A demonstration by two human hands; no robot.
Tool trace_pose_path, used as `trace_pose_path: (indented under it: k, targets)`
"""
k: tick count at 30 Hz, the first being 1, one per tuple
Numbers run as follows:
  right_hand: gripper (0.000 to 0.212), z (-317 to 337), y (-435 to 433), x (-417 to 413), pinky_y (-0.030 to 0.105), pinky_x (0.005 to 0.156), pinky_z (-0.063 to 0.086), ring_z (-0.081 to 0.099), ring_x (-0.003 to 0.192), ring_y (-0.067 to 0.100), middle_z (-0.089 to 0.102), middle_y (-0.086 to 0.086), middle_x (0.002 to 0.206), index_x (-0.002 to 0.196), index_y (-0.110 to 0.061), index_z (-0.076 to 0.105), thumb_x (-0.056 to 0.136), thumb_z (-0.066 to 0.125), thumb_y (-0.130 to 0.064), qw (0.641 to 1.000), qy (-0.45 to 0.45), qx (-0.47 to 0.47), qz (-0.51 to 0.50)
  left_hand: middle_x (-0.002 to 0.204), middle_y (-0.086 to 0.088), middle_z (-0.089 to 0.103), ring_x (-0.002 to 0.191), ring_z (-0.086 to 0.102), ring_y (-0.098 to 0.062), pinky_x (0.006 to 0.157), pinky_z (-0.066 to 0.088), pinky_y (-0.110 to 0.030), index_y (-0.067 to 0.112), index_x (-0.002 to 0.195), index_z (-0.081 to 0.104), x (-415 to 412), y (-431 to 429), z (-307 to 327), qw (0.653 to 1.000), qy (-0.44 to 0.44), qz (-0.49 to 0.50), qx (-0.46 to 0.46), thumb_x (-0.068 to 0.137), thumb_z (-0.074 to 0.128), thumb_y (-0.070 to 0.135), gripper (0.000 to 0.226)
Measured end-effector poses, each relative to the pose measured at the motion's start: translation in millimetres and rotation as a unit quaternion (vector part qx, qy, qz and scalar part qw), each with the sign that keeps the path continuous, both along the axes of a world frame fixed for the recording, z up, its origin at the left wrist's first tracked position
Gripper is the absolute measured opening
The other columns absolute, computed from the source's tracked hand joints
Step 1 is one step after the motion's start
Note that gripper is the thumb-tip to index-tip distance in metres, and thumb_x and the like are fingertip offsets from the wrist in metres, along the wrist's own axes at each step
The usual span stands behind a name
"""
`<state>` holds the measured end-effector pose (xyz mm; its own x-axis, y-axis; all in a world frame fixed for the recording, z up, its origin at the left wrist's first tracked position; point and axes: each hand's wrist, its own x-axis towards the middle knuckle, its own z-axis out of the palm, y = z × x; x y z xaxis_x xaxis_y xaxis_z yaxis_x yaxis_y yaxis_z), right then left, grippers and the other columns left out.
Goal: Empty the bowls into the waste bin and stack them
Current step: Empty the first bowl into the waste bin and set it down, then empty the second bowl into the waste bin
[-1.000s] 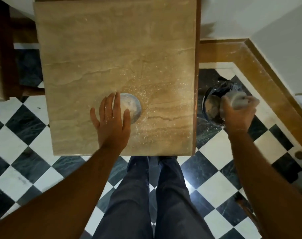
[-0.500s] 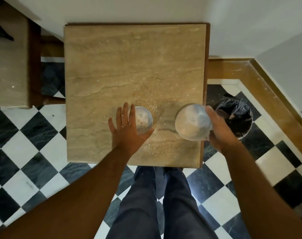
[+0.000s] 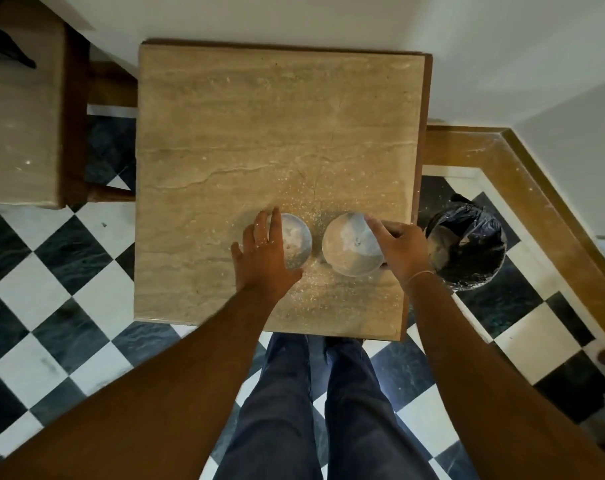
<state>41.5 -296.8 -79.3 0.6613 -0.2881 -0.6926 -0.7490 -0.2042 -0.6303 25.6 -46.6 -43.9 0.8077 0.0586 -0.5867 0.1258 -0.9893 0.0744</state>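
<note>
Two bowls sit side by side on the near part of a square stone-topped table (image 3: 259, 133), close to each other with a narrow gap of tabletop between them. The left bowl (image 3: 296, 242) is the smaller-looking of the pair, round and metallic, with pale powdery residue inside. The left hand (image 3: 263, 252) lies over its left rim, fingers spread and pointing away, palm down; the hand covers that side of the bowl, and whether it truly grips the rim or only rests against it cannot be told. The right bowl (image 3: 351, 245) is also dusted white inside. The right hand (image 3: 398, 247) grasps its right rim, fingers curled over the edge at the far right side, a thin band on the wrist. White grains (image 3: 304, 209) are scattered over the tabletop around both bowls, reaching toward the near edge. To the right of the table, on the black-and-white checkered floor (image 3: 52, 306), stands a round waste bin (image 3: 467, 244) lined with a dark plastic bag, with some pale matter visible inside. The person's legs in dark trousers (image 3: 328, 410) show below the near table edge.
</note>
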Motion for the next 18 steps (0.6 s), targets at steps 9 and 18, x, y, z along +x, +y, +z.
trace_pose_path:
  k: [9, 18]
  targets:
    - [0.048, -15.8, 1.4, -9.6, 0.012, 0.077, 0.056, 0.071, 0.088, 0.002, 0.086, -0.001, 0.114, 0.123, -0.02, 0.088, 0.099, 0.078, -0.06, 0.99, -0.039, -0.127, 0.043, 0.174, -0.009, 0.019, 0.152, 0.033, -0.04, 0.114, 0.047, -0.057, 0.019, 0.17, 0.014, 5.2, 6.7, 10.1, 0.997, -0.021, 0.066, -0.031, 0.068, 0.092, 0.058, 0.134]
    - [0.033, 3.1, 4.4, -9.3, 0.025, 0.088, 0.061, 0.075, 0.091, 0.011, 0.073, -0.008, 0.102, 0.112, -0.011, 0.086, 0.104, 0.079, -0.042, 0.979, -0.086, -0.183, 0.025, 0.172, -0.008, 0.025, 0.151, 0.036, -0.036, 0.115, 0.046, -0.057, 0.022, 0.169, 0.018, 6.8, -16.6, 43.5, 0.988, -0.1, 0.06, -0.102, 0.066, 0.087, 0.071, 0.134]
